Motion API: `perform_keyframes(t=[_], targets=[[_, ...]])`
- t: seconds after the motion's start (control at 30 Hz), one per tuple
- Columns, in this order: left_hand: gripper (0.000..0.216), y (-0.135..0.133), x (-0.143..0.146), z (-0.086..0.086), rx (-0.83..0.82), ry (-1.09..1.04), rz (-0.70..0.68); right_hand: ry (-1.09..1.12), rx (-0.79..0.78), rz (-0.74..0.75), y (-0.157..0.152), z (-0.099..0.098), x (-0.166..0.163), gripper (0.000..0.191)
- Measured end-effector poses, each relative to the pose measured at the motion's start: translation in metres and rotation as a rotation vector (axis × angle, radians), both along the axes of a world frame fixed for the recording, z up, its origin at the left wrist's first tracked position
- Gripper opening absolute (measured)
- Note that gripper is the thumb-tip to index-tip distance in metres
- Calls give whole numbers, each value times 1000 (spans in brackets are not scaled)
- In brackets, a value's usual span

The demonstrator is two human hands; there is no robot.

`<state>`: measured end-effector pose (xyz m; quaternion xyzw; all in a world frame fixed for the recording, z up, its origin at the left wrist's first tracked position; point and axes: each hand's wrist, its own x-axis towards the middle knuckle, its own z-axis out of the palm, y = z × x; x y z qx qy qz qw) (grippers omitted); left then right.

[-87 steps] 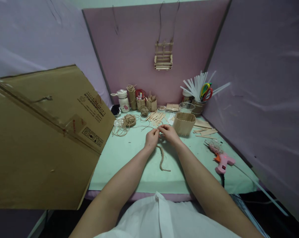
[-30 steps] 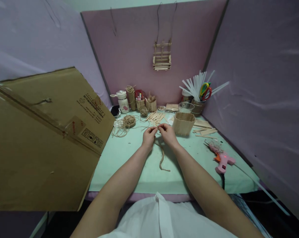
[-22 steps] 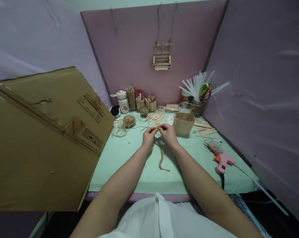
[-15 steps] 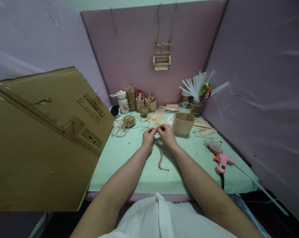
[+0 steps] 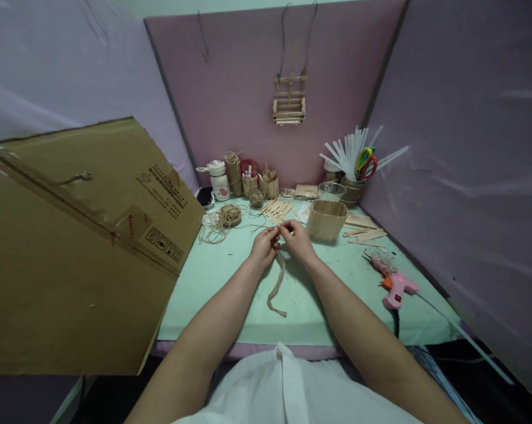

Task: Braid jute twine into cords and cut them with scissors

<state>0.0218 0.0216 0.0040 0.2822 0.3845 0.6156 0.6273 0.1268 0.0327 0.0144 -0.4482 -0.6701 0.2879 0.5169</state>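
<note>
A braided jute cord (image 5: 276, 288) hangs from my fingers, its loose tail curving toward me over the table. My left hand (image 5: 265, 245) is closed on the cord. Close against it, my right hand (image 5: 296, 238) pinches the cord's upper part, with the fingertips of both hands almost touching. The exact strands between the fingers are too small to make out. Just right of my right hand stands a box made of wooden craft sticks (image 5: 326, 222). Beyond my hands lie loose craft sticks (image 5: 278, 208) and a ball of jute twine (image 5: 229, 216).
A pink glue gun (image 5: 397, 288) lies at the right with its cable over the front edge. A large cardboard sheet (image 5: 85, 253) leans at the left. Along the back stand a white bottle (image 5: 219, 181), stick cups, and a pot (image 5: 352, 192) with glue sticks and scissors.
The cord's tail has swung left and now ends nearer to me. My left hand has turned slightly, its fingers shifting on the cord; my right hand has barely moved.
</note>
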Motion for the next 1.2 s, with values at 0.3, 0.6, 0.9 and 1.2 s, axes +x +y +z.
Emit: perform_keyframes(t=[0.3,0.6,0.9,1.2], targets=[[16,-1,5,-1,171,393,210,14,-38,16,11,-7,6,18],[12,-1,2,-9,254,715,130,-22,4,-31,11,-8,5,15],[15,-8,3,-2,299,930,189,76,-165,-6,12,-7,5,17],[16,-15,7,2,330,1019,105,287,-243,-145,14,-13,3,14]])
